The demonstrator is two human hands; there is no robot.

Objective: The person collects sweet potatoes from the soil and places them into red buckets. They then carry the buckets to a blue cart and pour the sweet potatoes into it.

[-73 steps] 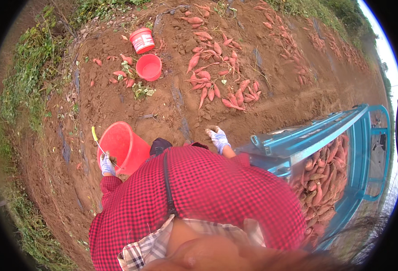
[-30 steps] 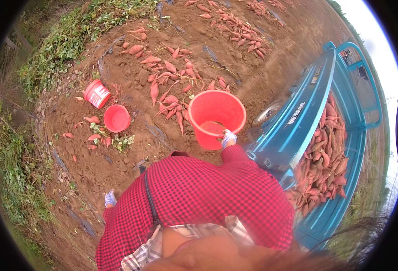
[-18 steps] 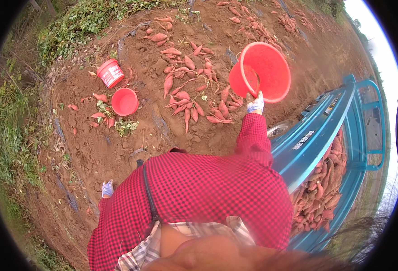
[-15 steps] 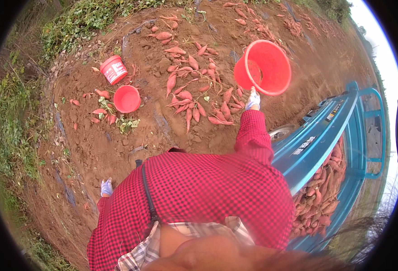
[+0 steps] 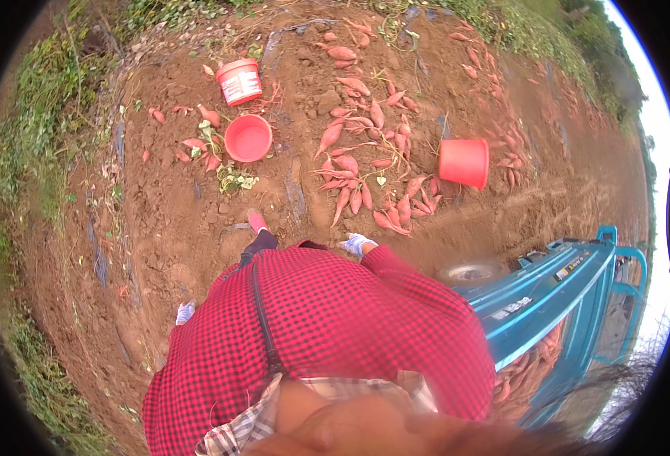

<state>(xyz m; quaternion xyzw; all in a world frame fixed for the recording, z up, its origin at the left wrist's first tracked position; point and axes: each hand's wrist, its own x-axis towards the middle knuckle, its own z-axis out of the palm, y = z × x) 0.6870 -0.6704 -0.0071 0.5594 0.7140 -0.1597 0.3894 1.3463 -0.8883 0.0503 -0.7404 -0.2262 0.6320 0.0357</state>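
My right hand (image 5: 358,244), in a pale glove, is in front of my body with its fingers stretched out and nothing in them. It is nearest to a pile of sweet potatoes (image 5: 355,199) on the soil. Past it to the right is a red bucket (image 5: 462,163), seen side-on; whether it touches the ground I cannot tell. My left hand (image 5: 185,312), gloved too, hangs at my left side over bare soil, partly hidden by my sleeve. It looks open and holds nothing I can see.
Two more red buckets stand ahead: one with a white label (image 5: 240,82), one seen from above (image 5: 248,138). A blue cargo vehicle (image 5: 548,285) carrying sweet potatoes (image 5: 529,372) is at the right, its wheel (image 5: 472,272) beside me. Green vines (image 5: 39,152) border the left.
My right hand has let go of the red bucket and drawn back toward my body. The bucket has turned side-on. My view has shifted, and a pink shoe now shows.
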